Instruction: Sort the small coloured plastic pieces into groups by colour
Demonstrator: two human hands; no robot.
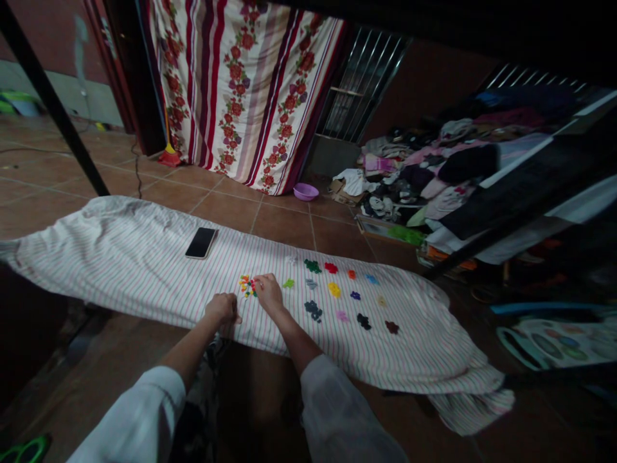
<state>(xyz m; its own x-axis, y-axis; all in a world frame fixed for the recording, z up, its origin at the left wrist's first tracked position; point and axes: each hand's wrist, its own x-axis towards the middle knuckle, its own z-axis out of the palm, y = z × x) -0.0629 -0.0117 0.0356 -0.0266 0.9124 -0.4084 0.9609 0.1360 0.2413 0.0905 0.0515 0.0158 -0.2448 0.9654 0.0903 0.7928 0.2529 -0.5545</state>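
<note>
A pile of small mixed-colour pieces (247, 285) lies on the striped cloth (144, 257). My right hand (268, 292) is over the right side of this pile, its fingers drawn together; what they pinch, if anything, is too small to make out. Closed and resting on the cloth near its front edge, my left hand (223, 308) sits just below and left of the pile. To the right, small pieces lie sorted by colour, among them a light green heap (288, 283), a dark green heap (312, 266), a red heap (330, 267), a yellow heap (334, 290) and a dark grey heap (313, 310).
A phone (201, 243) lies on the cloth to the left. Beyond are a flowered curtain (250, 90), a purple basin (306, 191) on the tiled floor and a large clothes pile (424, 161). Dark frame bars (53, 96) rise at left and right.
</note>
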